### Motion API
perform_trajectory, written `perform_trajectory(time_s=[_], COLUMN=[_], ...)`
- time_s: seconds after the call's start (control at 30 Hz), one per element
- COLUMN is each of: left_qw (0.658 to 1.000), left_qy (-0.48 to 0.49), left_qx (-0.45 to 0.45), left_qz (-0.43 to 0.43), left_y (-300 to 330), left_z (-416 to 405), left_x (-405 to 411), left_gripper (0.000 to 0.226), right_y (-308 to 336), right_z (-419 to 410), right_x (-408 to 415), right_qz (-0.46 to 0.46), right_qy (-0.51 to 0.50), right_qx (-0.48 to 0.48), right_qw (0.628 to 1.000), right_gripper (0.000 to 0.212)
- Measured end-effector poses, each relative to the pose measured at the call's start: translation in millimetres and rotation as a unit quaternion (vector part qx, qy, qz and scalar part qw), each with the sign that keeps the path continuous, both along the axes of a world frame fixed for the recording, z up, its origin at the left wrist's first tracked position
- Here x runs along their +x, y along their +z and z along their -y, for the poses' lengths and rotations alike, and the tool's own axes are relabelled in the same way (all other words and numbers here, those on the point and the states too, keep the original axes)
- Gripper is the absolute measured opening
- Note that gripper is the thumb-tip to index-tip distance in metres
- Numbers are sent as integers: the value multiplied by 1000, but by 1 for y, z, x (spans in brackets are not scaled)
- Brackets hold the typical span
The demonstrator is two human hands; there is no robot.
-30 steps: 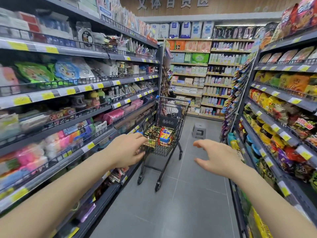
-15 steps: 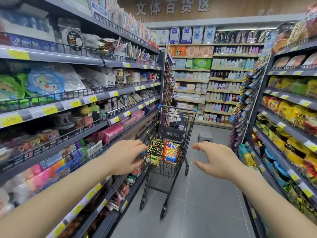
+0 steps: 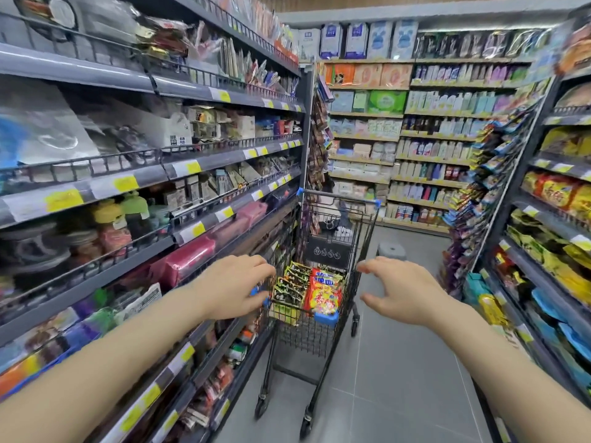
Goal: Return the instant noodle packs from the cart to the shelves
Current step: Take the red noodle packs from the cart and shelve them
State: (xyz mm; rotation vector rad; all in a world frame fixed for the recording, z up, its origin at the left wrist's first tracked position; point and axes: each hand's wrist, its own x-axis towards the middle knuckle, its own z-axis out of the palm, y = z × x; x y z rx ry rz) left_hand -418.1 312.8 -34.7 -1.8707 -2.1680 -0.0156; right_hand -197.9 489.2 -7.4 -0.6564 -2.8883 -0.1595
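Both hands reach for the cart [image 3: 323, 276], where the noodle packs [image 3: 308, 290] lie long-axis toward twelve o'clock, just at three o'clock of the nearer left hand [image 3: 235, 287] and nine o'clock of the right hand [image 3: 404, 290], both loosely spread and empty.

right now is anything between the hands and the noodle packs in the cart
Nothing visible blocks the way. The noodle packs lie in the cart's open top basket. The left hand overlaps the near left corner, contact unclear; the right hand hovers off its right side. Both are open and empty. Only the wire rim must be cleared.
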Motion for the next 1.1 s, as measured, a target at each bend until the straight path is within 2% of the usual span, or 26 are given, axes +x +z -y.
perform_trajectory(time_s=[0.27,0.57,0.7,0.8,0.97,1.1], left_qw=[1000,999,997,996,990,985], left_qy=[3,-15,-34,-63,-101,-118], left_qx=[13,-4,-16,-19,-46,-51], left_qz=[25,49,71,64,82,116], left_y=[-1,-21,-34,-40,-49,-68], left_z=[-102,-206,-268,-314,-387,-432], left_x=[-87,-189,-245,-288,-343,-377], left_gripper=[43,43,43,54,43,51], right_y=[6,-16,-32,-39,-56,-82], right_z=[-108,-204,-254,-294,-352,-386], right_x=[-95,-199,-247,-280,-322,-345], right_qz=[0,18,21,19,8,20], right_qy=[15,9,-13,-34,-77,-99], right_qx=[0,-32,-40,-51,-69,-93], right_qw=[1000,999,999,998,995,990], right_gripper=[52,53,53,51,50,51])
